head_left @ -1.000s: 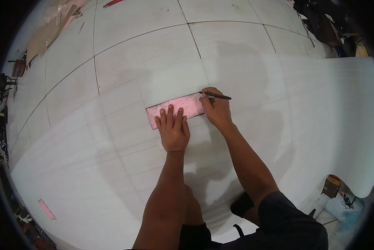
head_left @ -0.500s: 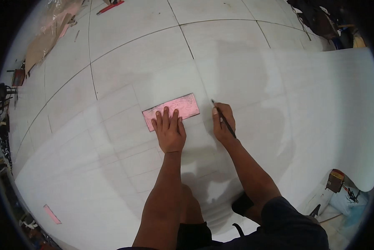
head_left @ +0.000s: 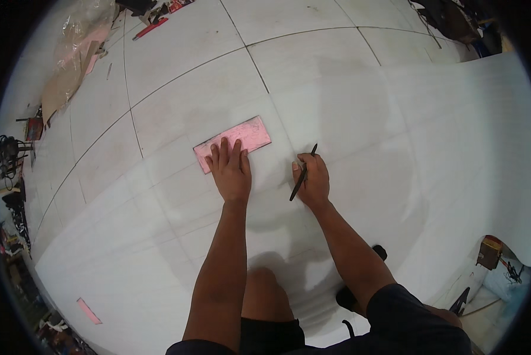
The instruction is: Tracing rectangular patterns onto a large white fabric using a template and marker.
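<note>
A pink rectangular piece (head_left: 253,133) with dark edges and faint marks lies on a large translucent white sheet (head_left: 360,189). My left hand (head_left: 230,171) rests flat on its near left part, fingers spread, pressing it to the sheet. To the right of it, my right hand (head_left: 314,180) is closed around a slim black pen (head_left: 297,186). The pen slants across the fingers, one end pointing up and away, the other down toward me. Neither end can be seen touching the sheet for certain.
The sheet covers pale floor tiles and curls up at the right. A small pink strip (head_left: 89,310) lies at the lower left. Crumpled clear plastic (head_left: 82,35) and a red tool (head_left: 150,28) sit at the far left. A brown box-shaped object (head_left: 489,252) stands at the right.
The pen has swung round in my right hand, from pointing away to the left to lying crosswise. My left hand stays on the pink piece. The whole view has shifted slightly.
</note>
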`<control>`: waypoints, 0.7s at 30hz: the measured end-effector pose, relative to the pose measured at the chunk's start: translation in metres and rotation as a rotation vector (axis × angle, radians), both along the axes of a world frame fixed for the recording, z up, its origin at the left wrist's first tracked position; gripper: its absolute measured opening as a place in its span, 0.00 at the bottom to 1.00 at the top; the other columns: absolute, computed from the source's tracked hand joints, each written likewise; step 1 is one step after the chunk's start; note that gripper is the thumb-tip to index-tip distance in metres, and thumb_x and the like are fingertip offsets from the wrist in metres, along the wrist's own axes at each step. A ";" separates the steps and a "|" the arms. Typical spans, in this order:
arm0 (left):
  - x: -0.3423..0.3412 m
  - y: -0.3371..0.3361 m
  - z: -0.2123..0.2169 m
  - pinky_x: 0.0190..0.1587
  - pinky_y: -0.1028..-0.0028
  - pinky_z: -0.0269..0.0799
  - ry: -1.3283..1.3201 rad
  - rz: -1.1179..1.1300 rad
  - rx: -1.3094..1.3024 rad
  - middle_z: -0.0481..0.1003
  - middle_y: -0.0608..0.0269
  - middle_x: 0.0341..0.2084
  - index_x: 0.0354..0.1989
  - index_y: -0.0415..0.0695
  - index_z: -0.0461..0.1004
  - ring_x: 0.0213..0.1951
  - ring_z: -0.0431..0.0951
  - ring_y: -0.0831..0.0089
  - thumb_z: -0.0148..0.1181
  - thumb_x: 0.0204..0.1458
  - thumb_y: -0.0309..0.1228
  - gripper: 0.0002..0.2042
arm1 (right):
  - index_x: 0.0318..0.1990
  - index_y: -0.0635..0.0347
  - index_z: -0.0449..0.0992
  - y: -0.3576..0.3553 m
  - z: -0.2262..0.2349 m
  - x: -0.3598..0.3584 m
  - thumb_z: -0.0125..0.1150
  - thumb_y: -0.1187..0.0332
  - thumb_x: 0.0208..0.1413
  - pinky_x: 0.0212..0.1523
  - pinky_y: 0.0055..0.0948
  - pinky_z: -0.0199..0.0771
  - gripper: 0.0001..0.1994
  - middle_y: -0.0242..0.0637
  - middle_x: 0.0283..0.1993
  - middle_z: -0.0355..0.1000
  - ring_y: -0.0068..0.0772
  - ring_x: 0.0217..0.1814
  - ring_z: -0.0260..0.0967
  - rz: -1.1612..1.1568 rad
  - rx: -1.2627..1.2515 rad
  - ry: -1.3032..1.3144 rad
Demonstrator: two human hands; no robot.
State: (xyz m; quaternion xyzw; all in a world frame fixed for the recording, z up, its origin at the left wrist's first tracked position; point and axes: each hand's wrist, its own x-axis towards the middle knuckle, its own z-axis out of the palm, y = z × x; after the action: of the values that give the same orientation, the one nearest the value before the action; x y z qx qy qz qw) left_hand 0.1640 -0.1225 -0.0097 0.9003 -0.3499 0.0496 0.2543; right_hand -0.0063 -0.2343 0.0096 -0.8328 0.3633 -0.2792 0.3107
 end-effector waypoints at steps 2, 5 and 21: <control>0.000 0.000 -0.003 0.69 0.40 0.51 0.007 -0.001 -0.035 0.70 0.53 0.63 0.55 0.53 0.78 0.67 0.63 0.42 0.56 0.63 0.39 0.15 | 0.46 0.62 0.74 0.000 0.001 -0.002 0.66 0.67 0.57 0.40 0.44 0.70 0.13 0.46 0.37 0.70 0.50 0.39 0.70 -0.001 0.001 0.018; 0.001 -0.008 -0.002 0.70 0.41 0.50 -0.005 0.039 -0.012 0.70 0.54 0.63 0.55 0.54 0.78 0.68 0.63 0.44 0.56 0.63 0.39 0.15 | 0.46 0.62 0.74 -0.002 -0.003 -0.004 0.66 0.67 0.57 0.39 0.43 0.70 0.13 0.46 0.38 0.70 0.50 0.39 0.70 0.009 -0.019 -0.002; 0.003 -0.001 0.002 0.71 0.44 0.49 0.045 0.007 -0.039 0.69 0.54 0.64 0.56 0.54 0.79 0.69 0.61 0.45 0.55 0.63 0.38 0.15 | 0.46 0.63 0.74 -0.001 -0.003 -0.004 0.65 0.67 0.58 0.40 0.44 0.69 0.13 0.46 0.37 0.70 0.48 0.38 0.69 0.018 -0.070 0.042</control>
State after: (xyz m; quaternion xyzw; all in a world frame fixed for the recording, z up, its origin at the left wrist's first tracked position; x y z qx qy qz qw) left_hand 0.1665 -0.1237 -0.0080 0.8973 -0.3397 0.0370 0.2793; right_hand -0.0104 -0.2349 0.0070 -0.8520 0.3524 -0.2713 0.2763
